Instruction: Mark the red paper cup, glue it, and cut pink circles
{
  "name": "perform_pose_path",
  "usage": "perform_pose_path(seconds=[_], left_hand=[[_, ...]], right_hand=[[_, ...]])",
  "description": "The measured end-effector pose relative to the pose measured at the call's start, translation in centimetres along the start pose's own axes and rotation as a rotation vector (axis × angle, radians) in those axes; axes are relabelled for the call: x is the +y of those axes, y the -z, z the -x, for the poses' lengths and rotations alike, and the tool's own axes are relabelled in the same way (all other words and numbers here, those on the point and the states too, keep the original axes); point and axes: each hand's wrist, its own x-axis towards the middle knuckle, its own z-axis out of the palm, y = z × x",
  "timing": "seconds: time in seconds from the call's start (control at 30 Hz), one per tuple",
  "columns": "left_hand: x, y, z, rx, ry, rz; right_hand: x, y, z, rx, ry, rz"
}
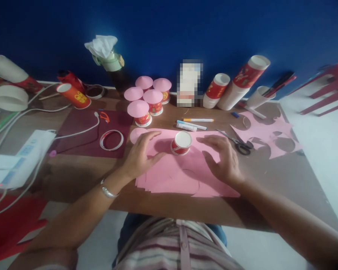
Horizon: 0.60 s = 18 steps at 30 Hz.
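A pink paper sheet (pixel 180 176) lies on the brown table (pixel 79 176) in front of me. A red and white paper cup (pixel 181 143) stands upside down on it between my hands. My left hand (pixel 141 153) rests flat on the sheet left of the cup, fingers spread and open. My right hand (pixel 224 157) lies flat on the sheet to the cup's right, fingers stretched out, holding nothing. A silver bracelet (pixel 108 192) circles my left wrist.
Several cups topped with pink paper cones (pixel 146 99) stand behind the sheet. Pens (pixel 194 123) and scissors (pixel 238 143) lie at the right, beside cut pink scraps (pixel 267 135). A tape ring (pixel 111 140), cables, cup stacks (pixel 242 84) and a tissue-topped bottle (pixel 108 56) crowd the back.
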Motion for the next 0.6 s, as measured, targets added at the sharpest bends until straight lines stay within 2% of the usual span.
perform_pose_path(seconds=[0.1, 0.23, 0.4, 0.6], left_hand=[[0.4, -0.9, -0.5, -0.039, 0.035, 0.093], [1.3, -1.7, -2.1, -0.103, 0.067, 0.240], [2.4, -2.8, -3.8, -0.148, 0.065, 0.284], [2.3, -3.8, -4.2, -0.146, 0.083, 0.281]], right_hand=[[-0.7, 0.9, 1.0, -0.051, 0.101, 0.109], [-0.9, 0.6, 1.1, -0.055, 0.164, 0.150], [-0.4, -0.5, 0.6, -0.049, 0.188, 0.163], [0.1, -0.7, 0.4, -0.091, 0.178, 0.179]])
